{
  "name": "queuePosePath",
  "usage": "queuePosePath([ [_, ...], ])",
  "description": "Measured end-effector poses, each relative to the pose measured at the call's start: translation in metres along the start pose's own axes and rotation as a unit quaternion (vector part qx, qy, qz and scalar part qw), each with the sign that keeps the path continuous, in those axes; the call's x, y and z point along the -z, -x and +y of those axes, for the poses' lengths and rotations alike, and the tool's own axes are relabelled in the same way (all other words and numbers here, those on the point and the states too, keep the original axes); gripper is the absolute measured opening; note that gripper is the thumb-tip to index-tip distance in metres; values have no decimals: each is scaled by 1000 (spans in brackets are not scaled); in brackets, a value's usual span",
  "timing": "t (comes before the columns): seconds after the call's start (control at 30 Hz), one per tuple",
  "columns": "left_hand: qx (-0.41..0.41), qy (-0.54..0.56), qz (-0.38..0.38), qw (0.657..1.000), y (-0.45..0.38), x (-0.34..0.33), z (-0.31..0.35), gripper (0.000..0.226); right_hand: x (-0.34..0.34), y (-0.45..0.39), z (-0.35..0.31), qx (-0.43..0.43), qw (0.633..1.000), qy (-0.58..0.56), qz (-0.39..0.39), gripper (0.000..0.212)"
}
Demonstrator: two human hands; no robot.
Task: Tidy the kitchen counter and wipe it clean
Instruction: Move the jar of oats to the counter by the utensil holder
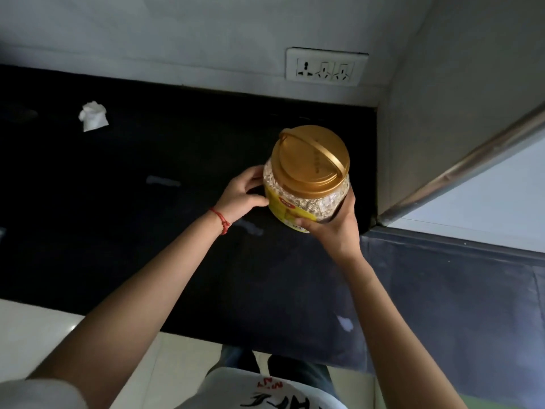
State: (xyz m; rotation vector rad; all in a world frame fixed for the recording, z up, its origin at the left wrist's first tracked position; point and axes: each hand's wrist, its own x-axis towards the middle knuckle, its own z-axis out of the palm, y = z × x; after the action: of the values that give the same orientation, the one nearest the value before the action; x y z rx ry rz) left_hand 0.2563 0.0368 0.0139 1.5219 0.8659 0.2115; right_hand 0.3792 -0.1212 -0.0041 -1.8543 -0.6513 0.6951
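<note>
Both hands' fingers, left hand (242, 193) and right hand (334, 228), curled round jar (306, 184), seemingly near counter (147, 231) corner.

1. Dim light is leaving the black counter (124, 219) nearly featureless.
2. Brighter light is falling on the white wall (206, 31) and the pale panel (486, 208) at the right.
3. The jar's gold lid (310, 160) is catching a soft sheen.
4. Wide-angle distortion is bending the edges, and the near forearms are looking soft.
</note>
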Motion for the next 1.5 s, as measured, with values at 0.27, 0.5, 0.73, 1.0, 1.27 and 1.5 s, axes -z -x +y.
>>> queuePosePath([
  [0.27, 29, -163, -168, 972, -42, 3, 11, 95, 13, -11, -1, 4, 999, 18, -27, 111],
  [0.5, -38, -165, -170, 971, -21, 7, 13, 108, 25, -5, -9, 0, 998, 10, -54, 105],
  [0.73, -37, -6, -33, 999, 47, 19, 32, 103, -3, 31, -30, -3, 988, -135, -76, 91],
  [1.0, -16, 132, 200, 971, 160, 62, -15, 101, -80, 75, -79, 4, 958, -161, -238, 79],
  [1.27, 32, 210, 449, 868, 304, 117, -90, 62, -204, 159, -124, 27, 917, -63, -394, 71],
  [1.5, 92, 270, 573, 768, 443, 174, -168, 105, -341, 270, -134, 32, 852, 29, -521, 47],
])
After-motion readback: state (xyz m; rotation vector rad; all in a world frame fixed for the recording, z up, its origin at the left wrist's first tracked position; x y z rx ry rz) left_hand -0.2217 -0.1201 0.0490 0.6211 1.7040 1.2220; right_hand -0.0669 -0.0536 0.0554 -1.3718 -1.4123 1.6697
